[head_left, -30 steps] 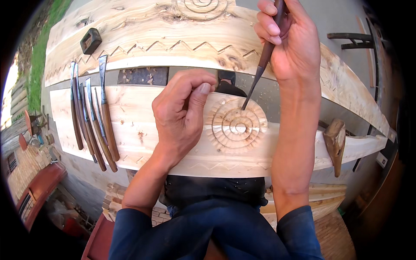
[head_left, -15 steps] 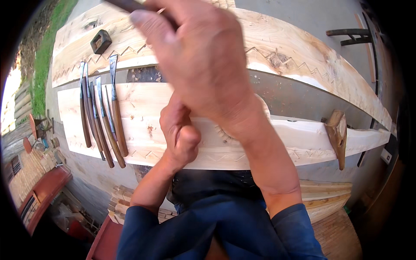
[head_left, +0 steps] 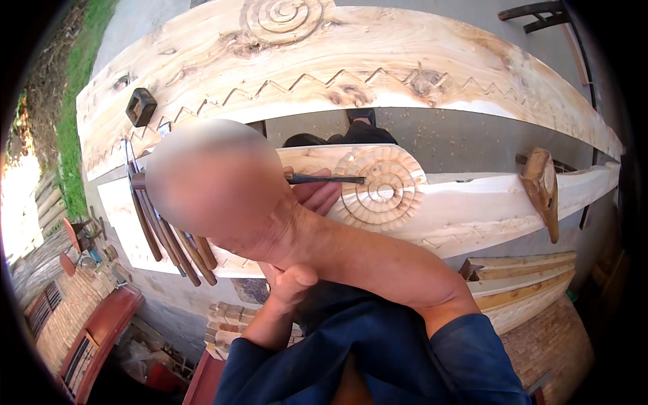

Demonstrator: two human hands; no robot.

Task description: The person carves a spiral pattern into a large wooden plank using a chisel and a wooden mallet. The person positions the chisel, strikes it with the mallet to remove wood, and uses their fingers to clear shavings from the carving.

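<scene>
My right hand [head_left: 219, 189], blurred, is closed round a chisel, with a brown handle end [head_left: 138, 181] sticking out at its left. The chisel's thin dark blade [head_left: 331, 179] reaches right, its tip over a round carved spiral [head_left: 385, 192] with a notched border. This carving lies on the pale near board [head_left: 466, 212]. My left hand [head_left: 293, 283] passes behind my right forearm; its fingertips show curled against the blade, and its palm is hidden. Several wood-handled chisels [head_left: 172, 243] lie at the board's left end, partly covered by my right hand.
Beyond a gap lies a far board [head_left: 459, 61] with a zigzag line and another spiral. A dark hollow block [head_left: 142, 106] sits on it. A wooden hand tool [head_left: 540, 192] rests on the near board's right. A dark shoe [head_left: 362, 116] shows in the gap.
My right hand has swung down and left, and the chisel blade now shows over the near spiral. My left fingers have come to the blade. The view has shifted, uncovering the far spiral.
</scene>
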